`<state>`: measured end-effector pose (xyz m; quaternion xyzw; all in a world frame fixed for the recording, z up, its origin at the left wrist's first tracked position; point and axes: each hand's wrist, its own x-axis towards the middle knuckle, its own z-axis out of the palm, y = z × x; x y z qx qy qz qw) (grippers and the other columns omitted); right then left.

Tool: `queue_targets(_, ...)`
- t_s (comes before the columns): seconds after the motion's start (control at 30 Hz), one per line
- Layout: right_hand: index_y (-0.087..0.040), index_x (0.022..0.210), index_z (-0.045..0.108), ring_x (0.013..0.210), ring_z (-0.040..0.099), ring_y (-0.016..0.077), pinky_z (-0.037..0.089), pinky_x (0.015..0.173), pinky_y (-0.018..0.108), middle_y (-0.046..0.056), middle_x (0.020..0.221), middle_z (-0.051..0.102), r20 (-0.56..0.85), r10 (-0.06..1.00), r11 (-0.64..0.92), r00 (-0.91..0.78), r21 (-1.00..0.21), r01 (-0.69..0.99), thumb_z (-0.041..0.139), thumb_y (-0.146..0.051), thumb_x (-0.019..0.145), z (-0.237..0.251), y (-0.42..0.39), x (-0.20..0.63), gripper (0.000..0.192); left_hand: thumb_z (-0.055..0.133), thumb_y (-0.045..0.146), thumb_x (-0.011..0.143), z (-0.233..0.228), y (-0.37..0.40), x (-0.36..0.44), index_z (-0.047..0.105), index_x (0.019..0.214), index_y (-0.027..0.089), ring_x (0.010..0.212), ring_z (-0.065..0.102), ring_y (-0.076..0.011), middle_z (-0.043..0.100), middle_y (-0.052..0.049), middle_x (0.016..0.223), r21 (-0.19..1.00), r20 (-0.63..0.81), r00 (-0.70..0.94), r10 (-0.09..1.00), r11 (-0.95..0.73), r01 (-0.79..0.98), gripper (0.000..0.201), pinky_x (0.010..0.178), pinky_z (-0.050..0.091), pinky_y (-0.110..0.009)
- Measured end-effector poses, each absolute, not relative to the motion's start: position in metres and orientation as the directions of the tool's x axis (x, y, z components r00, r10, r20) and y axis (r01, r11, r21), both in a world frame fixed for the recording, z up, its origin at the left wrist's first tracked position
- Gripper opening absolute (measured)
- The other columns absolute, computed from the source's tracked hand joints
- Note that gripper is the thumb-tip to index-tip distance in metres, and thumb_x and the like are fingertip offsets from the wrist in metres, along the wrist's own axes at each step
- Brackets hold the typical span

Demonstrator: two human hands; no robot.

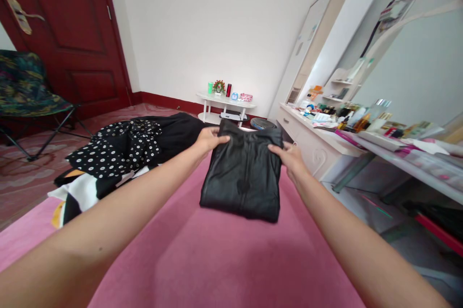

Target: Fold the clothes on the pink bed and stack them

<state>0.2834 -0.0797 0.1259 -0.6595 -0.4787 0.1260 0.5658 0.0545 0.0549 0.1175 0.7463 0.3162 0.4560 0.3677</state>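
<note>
A black leather-look garment (243,173), folded into a compact rectangle, is in front of me over the pink bed cover (217,255). My left hand (211,139) grips its far left corner, thumb on top and fingers behind. At the far right corner my right hand (287,154) pinches the edge the same way. The far edge looks gathered, perhaps a waistband, and a seam runs down the middle. The undersides of both grips are hidden by the cloth.
Left of the garment lies a heap of clothes with a black polka-dot piece (123,146). Beyond the bed stands a small white table (220,99) with several small items. A cluttered dressing table (307,129) lines the right side; a folding chair (32,100) stands by the red door (68,33).
</note>
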Motion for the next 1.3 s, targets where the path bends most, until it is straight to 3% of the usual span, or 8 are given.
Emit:
queue_targets(0.23, -0.018, 0.1, 0.063, 0.087, 0.061, 0.0192, 0.05, 0.082, 0.036, 0.005, 0.1, 0.068, 0.703, 0.626, 0.354, 0.339, -0.643, 0.68, 0.069, -0.024, 0.066, 0.168, -0.103, 0.283, 0.036, 0.071, 0.016, 0.067, 0.169, 0.041, 0.013, 0.056, 0.109, 0.017, 0.099, 0.06, -0.0228, 0.065, -0.006, 0.105, 0.614, 0.722, 0.299, 0.624, -0.777, 0.137, 0.044, 0.091, 0.048, -0.037)
queue_targets(0.37, -0.02, 0.104, 0.065, 0.102, 0.06, 0.0235, 0.047, 0.091, 0.04, 0.006, 0.111, 0.067, 0.579, 0.789, 0.23, 0.203, -0.586, 0.777, 0.051, -0.009, 0.067, 0.081, -0.146, 0.269, 0.041, 0.058, 0.01, 0.07, 0.087, -0.001, -0.024, 0.063, 0.102, 0.021, 0.108, 0.055, -0.0242, 0.065, -0.005, 0.107, 0.505, 0.573, 0.547, 0.611, -0.788, 0.351, 0.035, 0.097, 0.043, -0.039)
queue_targets(0.57, -0.02, 0.123, 0.058, 0.122, 0.05, 0.0184, 0.034, 0.108, 0.04, 0.004, 0.131, 0.055, 0.335, 0.94, 0.143, 0.057, -0.543, 0.828, 0.039, -0.002, 0.063, 0.002, -0.209, 0.257, 0.066, 0.041, -0.005, 0.063, 0.009, -0.046, -0.073, 0.054, 0.125, 0.024, 0.129, 0.04, -0.0182, 0.049, -0.001, 0.137, 0.411, 0.376, 0.776, 0.506, -0.842, 0.35, 0.07, 0.11, 0.03, -0.039)
queue_targets(0.73, -0.026, 0.111, 0.066, 0.109, 0.06, 0.02, 0.044, 0.1, 0.037, 0.0, 0.114, 0.067, 0.198, 0.98, 0.093, -0.011, -0.411, 0.907, 0.042, -0.003, 0.065, 0.06, -0.202, 0.267, 0.057, 0.053, 0.006, 0.073, 0.078, -0.041, -0.068, 0.066, 0.111, 0.026, 0.105, 0.06, -0.0212, 0.067, 0.001, 0.112, 0.203, 0.194, 0.847, 0.494, -0.865, 0.458, 0.045, 0.095, 0.045, -0.034)
queue_targets(1.0, -0.024, 0.132, 0.046, 0.124, 0.045, 0.0135, 0.031, 0.108, 0.032, -0.001, 0.136, 0.05, 0.66, 0.729, 0.068, 0.181, -0.333, 0.941, 0.037, -0.029, 0.091, 0.208, -0.084, 0.226, 0.042, 0.044, 0.026, 0.09, 0.186, -0.002, 0.06, 0.054, 0.126, 0.024, 0.117, 0.05, -0.0224, 0.058, -0.004, 0.125, 0.212, 0.398, 0.679, 0.616, -0.782, 0.585, 0.037, 0.099, 0.038, -0.037)
queue_targets(1.13, -0.015, 0.14, 0.035, 0.138, 0.022, 0.0195, 0.018, 0.113, 0.042, 0.007, 0.146, 0.037, 0.514, 0.809, -0.094, 0.285, -0.365, 0.926, 0.029, -0.029, 0.095, 0.131, -0.044, 0.211, 0.048, 0.037, 0.034, 0.094, 0.113, 0.011, 0.087, 0.038, 0.139, 0.023, 0.129, 0.038, -0.0274, 0.042, -0.008, 0.142, 0.271, 0.378, 0.594, 0.71, -0.698, 0.662, 0.046, 0.105, 0.029, -0.047)
queue_targets(1.2, -0.01, 0.135, 0.043, 0.135, 0.03, 0.0268, 0.025, 0.109, 0.047, 0.013, 0.142, 0.042, 0.378, 0.873, -0.16, 0.309, -0.376, 0.913, 0.038, -0.032, 0.092, 0.075, -0.034, 0.214, 0.049, 0.04, 0.04, 0.093, 0.065, 0.019, 0.088, 0.043, 0.137, 0.026, 0.13, 0.036, -0.0327, 0.04, -0.008, 0.144, 0.287, 0.291, 0.573, 0.766, -0.641, 0.712, 0.046, 0.104, 0.029, -0.054)
queue_targets(1.3, -0.016, 0.144, 0.03, 0.141, 0.015, 0.0231, 0.022, 0.11, 0.045, 0.005, 0.153, 0.022, 0.162, 0.933, -0.26, 0.323, -0.317, 0.912, 0.028, -0.041, 0.095, 0.022, -0.024, 0.226, 0.055, 0.03, 0.048, 0.094, 0.019, 0.032, 0.088, 0.032, 0.142, 0.035, 0.137, 0.024, -0.0316, 0.025, -0.002, 0.151, 0.296, 0.204, 0.546, 0.813, -0.582, 0.757, 0.05, 0.108, 0.021, -0.056)
